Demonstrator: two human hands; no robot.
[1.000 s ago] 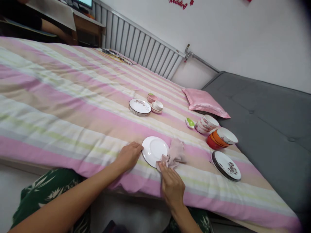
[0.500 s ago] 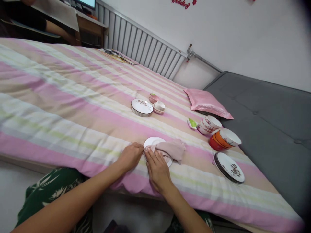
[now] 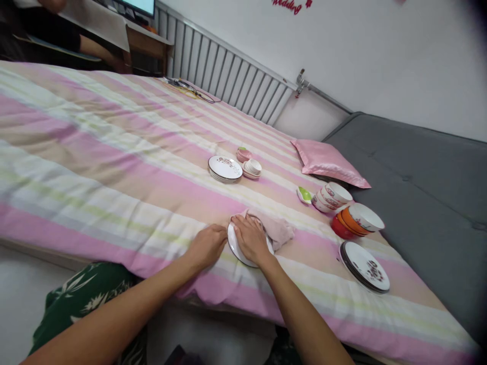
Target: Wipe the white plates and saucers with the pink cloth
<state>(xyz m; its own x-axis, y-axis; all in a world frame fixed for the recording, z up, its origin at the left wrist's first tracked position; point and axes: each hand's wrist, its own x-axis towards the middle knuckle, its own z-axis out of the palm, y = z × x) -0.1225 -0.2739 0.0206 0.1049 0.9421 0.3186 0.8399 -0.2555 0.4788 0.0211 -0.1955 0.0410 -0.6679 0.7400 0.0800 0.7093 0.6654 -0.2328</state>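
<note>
White plate is lying just below frame centre, right of my left hand, whose curled fingers are pinching its rim; my nearly flat right hand is lying over it, pressing pink cloth

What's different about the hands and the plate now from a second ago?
The right hand slid the pink cloth from the near right edge of the white plate leftward over it, then up toward its far side. Nothing was let go. The left hand still holds the plate's left rim, and the bowls and plate stacks stayed put.
</note>
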